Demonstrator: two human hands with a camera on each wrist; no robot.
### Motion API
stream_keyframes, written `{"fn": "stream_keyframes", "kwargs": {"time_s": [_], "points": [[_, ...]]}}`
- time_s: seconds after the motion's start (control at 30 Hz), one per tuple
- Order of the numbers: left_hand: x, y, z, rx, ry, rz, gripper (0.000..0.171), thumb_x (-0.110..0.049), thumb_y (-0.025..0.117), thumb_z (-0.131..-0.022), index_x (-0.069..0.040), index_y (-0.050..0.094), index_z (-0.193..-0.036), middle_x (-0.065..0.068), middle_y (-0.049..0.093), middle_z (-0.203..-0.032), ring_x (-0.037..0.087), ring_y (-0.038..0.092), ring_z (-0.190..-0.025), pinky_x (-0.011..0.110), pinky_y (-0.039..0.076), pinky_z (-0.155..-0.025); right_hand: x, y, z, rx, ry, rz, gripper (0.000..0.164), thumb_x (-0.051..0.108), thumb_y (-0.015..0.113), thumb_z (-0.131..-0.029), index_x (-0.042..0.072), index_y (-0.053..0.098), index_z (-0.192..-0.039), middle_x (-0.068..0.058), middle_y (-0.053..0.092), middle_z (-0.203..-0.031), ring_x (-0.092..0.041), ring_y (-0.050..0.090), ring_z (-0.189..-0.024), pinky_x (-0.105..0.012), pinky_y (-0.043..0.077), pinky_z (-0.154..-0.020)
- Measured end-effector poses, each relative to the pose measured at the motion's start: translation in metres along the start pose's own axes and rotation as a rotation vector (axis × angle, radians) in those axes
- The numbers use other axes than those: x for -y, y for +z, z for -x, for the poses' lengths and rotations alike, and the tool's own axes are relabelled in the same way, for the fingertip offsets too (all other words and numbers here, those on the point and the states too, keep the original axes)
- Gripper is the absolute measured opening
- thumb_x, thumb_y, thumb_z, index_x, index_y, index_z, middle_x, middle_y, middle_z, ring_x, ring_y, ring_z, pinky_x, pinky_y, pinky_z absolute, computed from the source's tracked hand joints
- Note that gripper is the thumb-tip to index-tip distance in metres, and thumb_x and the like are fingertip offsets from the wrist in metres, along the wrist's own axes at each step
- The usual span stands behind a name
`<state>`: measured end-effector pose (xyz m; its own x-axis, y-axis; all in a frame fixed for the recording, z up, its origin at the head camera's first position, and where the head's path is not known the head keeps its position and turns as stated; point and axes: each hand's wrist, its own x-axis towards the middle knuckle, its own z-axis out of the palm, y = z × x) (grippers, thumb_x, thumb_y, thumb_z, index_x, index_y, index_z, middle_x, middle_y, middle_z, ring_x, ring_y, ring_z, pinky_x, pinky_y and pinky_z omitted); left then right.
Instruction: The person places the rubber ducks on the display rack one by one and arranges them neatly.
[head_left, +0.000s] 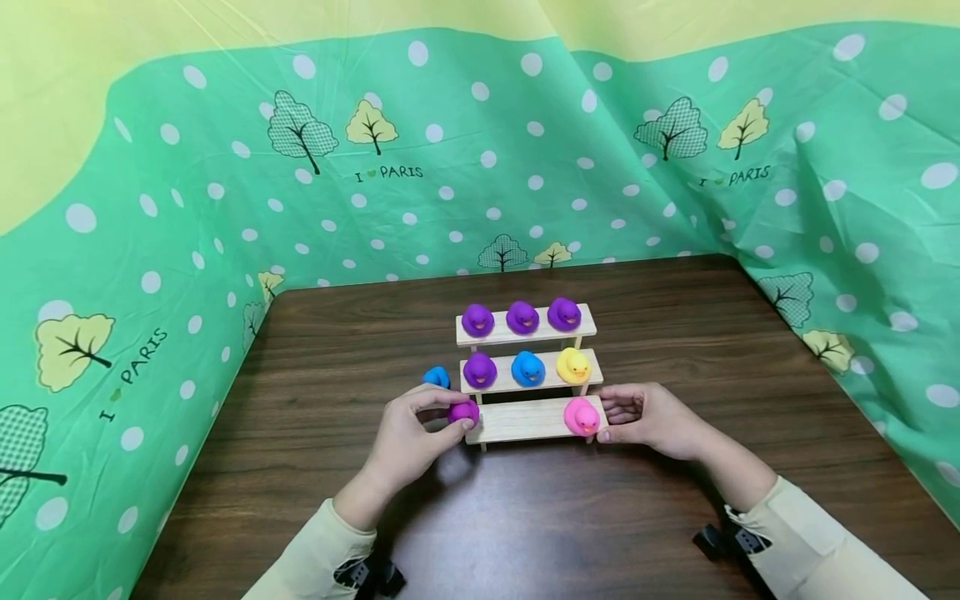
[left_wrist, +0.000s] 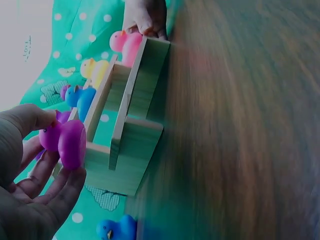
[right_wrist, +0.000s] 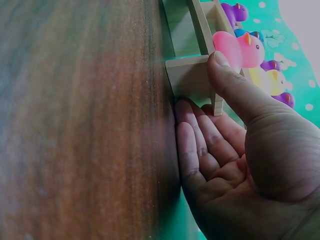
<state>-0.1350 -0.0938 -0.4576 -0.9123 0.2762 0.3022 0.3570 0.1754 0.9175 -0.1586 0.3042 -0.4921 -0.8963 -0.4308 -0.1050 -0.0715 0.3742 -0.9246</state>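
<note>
A small wooden three-step stand holds rubber ducks. My left hand pinches a purple rubber duck between thumb and fingers, at the left end of the lowest step. At the other end, my right hand grips the stand, thumb by the front corner and fingers curved round the end. Close to that thumb sits a pink duck on the lowest step. The middle step carries a purple duck, a blue duck and a yellow duck. Three purple ducks line the top step.
Another blue duck stands on the dark wooden table, just left of the stand and behind my left hand. A green dotted cloth with printed trees hangs round the back and sides of the table.
</note>
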Motion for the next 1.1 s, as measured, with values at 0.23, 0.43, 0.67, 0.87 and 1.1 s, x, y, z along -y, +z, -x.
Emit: {"fn": "stream_keyframes", "kwargs": {"time_s": [0.23,0.43,0.67,0.87,1.1], "points": [[-0.001,0.014,0.003,0.079,-0.014,0.088,0.026,-0.005,0.086,-0.087,-0.003,0.079,-0.112,0.009,0.075,-0.112,0.031,0.072,-0.105,0.04,0.062,-0.091,-0.001,0.001,0.0,0.002,-0.003,-0.016,0.063,0.012,0.09,-0.085,-0.011,0.061,-0.135,-0.021,0.071,-0.124,-0.022,0.071,-0.109,-0.028,0.06,-0.09],[-0.001,0.028,0.002,0.083,0.004,0.075,0.028,-0.004,0.087,-0.086,-0.003,0.079,-0.113,0.008,0.075,-0.109,0.026,0.071,-0.105,0.038,0.06,-0.094,-0.002,0.002,0.0,0.005,-0.015,-0.015,0.061,0.011,0.089,-0.085,-0.011,0.061,-0.135,-0.021,0.071,-0.123,-0.021,0.071,-0.108,-0.028,0.06,-0.091],[0.001,0.042,-0.002,0.083,0.049,0.03,0.029,-0.008,0.089,-0.085,-0.006,0.08,-0.113,0.003,0.075,-0.11,0.021,0.07,-0.106,0.038,0.06,-0.093,0.002,0.0,0.0,-0.006,0.0,0.004,0.065,0.015,0.091,-0.084,-0.01,0.061,-0.137,-0.019,0.072,-0.122,-0.025,0.071,-0.11,-0.027,0.06,-0.09],[0.0,0.052,-0.006,0.084,0.089,-0.016,0.028,-0.009,0.089,-0.085,-0.006,0.081,-0.111,0.003,0.076,-0.106,0.02,0.071,-0.102,0.035,0.061,-0.091,0.003,0.0,0.0,-0.005,0.026,0.016,0.068,0.017,0.091,-0.084,-0.009,0.06,-0.139,-0.016,0.072,-0.122,-0.027,0.07,-0.112,-0.026,0.059,-0.09],[-0.001,0.062,-0.01,0.056,0.079,-0.084,0.028,-0.013,0.09,-0.085,-0.01,0.082,-0.111,-0.001,0.076,-0.107,0.018,0.07,-0.105,0.037,0.061,-0.092,0.003,-0.001,0.001,-0.01,0.028,0.035,0.067,0.02,0.091,-0.084,-0.006,0.062,-0.138,-0.013,0.073,-0.121,-0.025,0.07,-0.111,-0.026,0.059,-0.091]]}}
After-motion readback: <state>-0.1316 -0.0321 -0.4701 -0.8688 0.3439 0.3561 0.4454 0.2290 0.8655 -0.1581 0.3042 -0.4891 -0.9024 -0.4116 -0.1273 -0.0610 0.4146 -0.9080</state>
